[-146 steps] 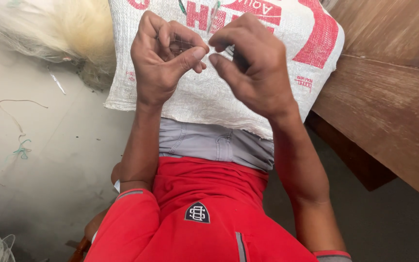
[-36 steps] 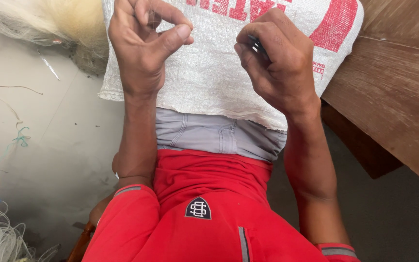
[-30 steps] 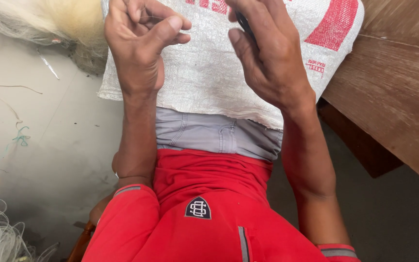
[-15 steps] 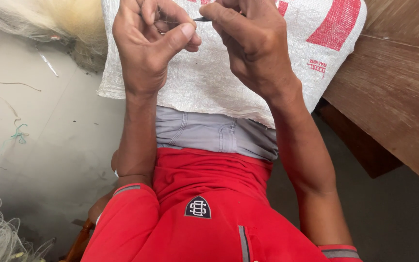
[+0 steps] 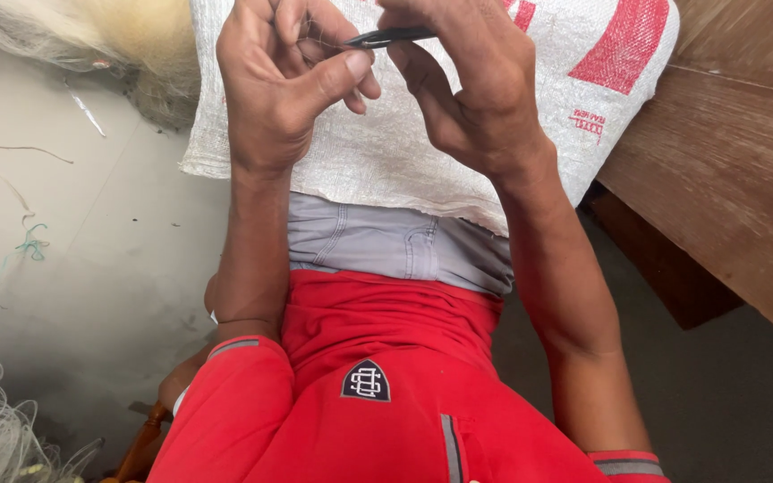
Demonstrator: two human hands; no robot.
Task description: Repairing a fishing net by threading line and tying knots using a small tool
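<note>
**Fine tool and thread held between two hands above the lap: points of risk**

Nearest to me, the red shirt (image 5: 378, 420) and grey shorts (image 5: 395, 246) fill the lower view. Above them a white woven sack (image 5: 386, 156) lies across my lap, with both hands raised over it. My left hand (image 5: 284, 85) has its fingers curled together, thumb pressed toward the forefinger, apparently pinching a very fine thread that I can barely make out. My right hand (image 5: 476, 85) is clamped on a slim dark tool (image 5: 386, 38), whose tip reaches across to the left fingertips. Beyond, at far left, pale netting (image 5: 91, 36) is heaped on the grey floor (image 5: 91, 233); a wooden bench (image 5: 726, 170) stands at right.

In my judgement, the thread may slip from the left pinch if the grip loosens. The tool tip, so close to the left fingers, may prick them. A dropped tool could slide off the sack onto the floor.
</note>
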